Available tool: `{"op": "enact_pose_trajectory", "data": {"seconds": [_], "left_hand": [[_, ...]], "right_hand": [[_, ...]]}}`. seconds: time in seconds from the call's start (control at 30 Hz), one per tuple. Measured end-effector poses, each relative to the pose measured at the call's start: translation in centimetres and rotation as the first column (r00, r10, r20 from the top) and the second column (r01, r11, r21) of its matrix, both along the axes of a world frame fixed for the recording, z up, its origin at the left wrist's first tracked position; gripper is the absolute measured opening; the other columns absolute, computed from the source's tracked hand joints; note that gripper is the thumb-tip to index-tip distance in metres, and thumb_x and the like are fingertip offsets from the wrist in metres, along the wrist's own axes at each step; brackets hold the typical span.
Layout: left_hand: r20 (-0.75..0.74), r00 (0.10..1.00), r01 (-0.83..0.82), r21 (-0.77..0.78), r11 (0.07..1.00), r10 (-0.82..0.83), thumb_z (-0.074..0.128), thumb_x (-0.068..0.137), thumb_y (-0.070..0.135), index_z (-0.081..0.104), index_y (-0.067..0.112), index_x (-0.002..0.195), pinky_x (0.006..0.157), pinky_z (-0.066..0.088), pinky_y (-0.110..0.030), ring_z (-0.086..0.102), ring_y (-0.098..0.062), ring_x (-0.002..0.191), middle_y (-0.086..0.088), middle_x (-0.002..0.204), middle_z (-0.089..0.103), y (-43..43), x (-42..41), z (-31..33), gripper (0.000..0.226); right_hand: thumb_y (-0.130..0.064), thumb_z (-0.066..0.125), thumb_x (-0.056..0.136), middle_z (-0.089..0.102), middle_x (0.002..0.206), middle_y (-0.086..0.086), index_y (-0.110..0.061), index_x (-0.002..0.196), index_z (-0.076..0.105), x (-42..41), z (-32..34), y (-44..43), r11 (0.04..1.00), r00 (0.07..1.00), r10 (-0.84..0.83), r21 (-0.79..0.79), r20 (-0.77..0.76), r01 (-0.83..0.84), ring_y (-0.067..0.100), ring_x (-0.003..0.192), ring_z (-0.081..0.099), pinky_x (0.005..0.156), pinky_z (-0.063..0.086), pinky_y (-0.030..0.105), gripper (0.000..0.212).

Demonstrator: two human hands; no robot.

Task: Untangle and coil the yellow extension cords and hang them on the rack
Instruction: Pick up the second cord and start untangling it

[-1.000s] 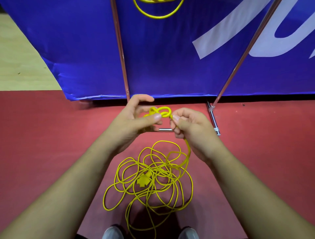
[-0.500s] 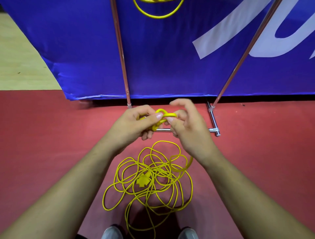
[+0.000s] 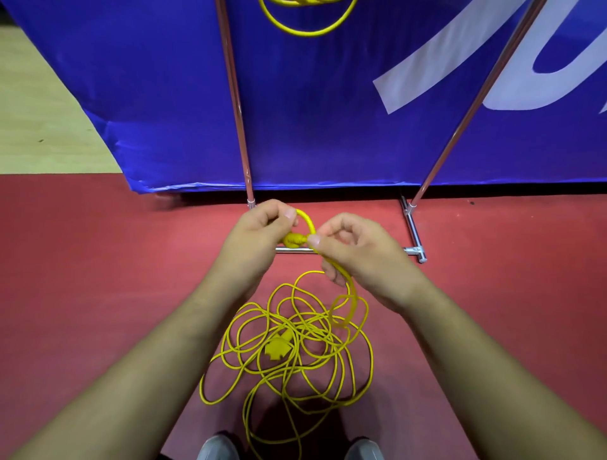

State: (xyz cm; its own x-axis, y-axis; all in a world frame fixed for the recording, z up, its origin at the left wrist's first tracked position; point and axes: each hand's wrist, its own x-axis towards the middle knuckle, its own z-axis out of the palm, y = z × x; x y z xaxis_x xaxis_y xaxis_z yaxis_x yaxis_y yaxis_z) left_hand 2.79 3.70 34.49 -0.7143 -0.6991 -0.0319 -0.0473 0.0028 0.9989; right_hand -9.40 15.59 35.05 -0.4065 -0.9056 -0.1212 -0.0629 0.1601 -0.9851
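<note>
Two hands, mid-frame: left hand [image 3: 259,236] and right hand [image 3: 358,249] pinch knotted yellow cord [image 3: 297,241]; untangling underway; next, loosen knot.

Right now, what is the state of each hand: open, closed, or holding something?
Left hand: closed, fingers pinching the yellow cord.
Right hand: closed, fingers pinching the same cord, close beside the left.

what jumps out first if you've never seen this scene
The left hand and right hand pinch a knotted lump of yellow cord mid-frame. Below them the tangled yellow cord sprawls on the red floor; another yellow coil hangs at the top edge against the blue banner.
</note>
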Motion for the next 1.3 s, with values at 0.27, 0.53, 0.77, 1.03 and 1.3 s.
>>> {"op": "enact_pose_trajectory", "data": {"seconds": [0.27,0.53,0.77,1.03,1.3], "left_hand": [[-0.089,0.993,-0.070,0.079,0.994,0.077,0.048,0.099,0.007,0.060,0.005,0.093,0.083,0.051,-0.026,0.063,-0.009,0.085,-0.005,0.086,0.065,0.0,0.0,0.2,0.014],[0.014,1.000,0.003,-0.242,0.970,0.001,0.054,0.094,0.002,0.065,0.000,0.094,0.065,0.049,-0.013,0.064,-0.001,0.069,-0.007,0.081,0.068,0.0,0.2,0.9,0.012],[-0.080,0.996,-0.040,-0.121,0.992,0.030,0.065,0.088,0.004,0.058,0.003,0.098,0.064,0.051,-0.022,0.067,-0.011,0.071,-0.009,0.085,0.069,-0.3,0.3,0.9,0.013],[-0.118,0.992,0.038,-0.085,0.996,-0.048,0.069,0.076,-0.013,0.053,-0.005,0.114,0.086,0.051,-0.022,0.065,-0.010,0.100,-0.014,0.111,0.065,-0.1,0.2,0.5,0.041],[0.031,0.999,0.041,-0.411,0.911,-0.031,0.065,0.088,0.011,0.068,0.016,0.111,0.081,0.048,-0.015,0.067,-0.006,0.092,0.001,0.101,0.072,-0.3,0.9,0.6,0.024]], "right_hand": [[0.000,0.059,0.091,0.066,0.074,0.018,-0.005,0.098,0.049,-0.3,-0.2,0.1,1.000,0.996,-0.008,-0.010,0.094,0.009,0.022,0.044,0.045,0.042,0.035,0.025,0.014],[-0.008,0.060,0.090,0.067,0.079,0.004,-0.011,0.092,0.061,0.6,-0.7,-0.1,0.988,0.984,-0.115,-0.117,-0.133,0.100,0.018,0.064,0.062,0.065,0.052,0.035,0.004],[-0.013,0.065,0.090,0.070,0.073,0.003,0.000,0.090,0.062,1.0,-0.2,0.1,0.975,0.994,-0.092,-0.200,0.052,0.101,0.017,0.069,0.068,0.064,0.056,0.030,0.013],[0.003,0.044,0.098,0.071,0.094,0.019,-0.015,0.127,0.047,1.3,0.2,-0.7,0.962,0.971,-0.135,-0.208,0.195,0.175,0.034,0.078,0.072,0.077,0.060,0.042,0.034],[-0.009,0.047,0.101,0.069,0.089,0.016,-0.013,0.114,0.060,1.3,-0.1,-0.3,0.976,0.992,-0.127,-0.179,0.017,0.128,0.037,0.080,0.071,0.066,0.060,0.049,0.019]]}}
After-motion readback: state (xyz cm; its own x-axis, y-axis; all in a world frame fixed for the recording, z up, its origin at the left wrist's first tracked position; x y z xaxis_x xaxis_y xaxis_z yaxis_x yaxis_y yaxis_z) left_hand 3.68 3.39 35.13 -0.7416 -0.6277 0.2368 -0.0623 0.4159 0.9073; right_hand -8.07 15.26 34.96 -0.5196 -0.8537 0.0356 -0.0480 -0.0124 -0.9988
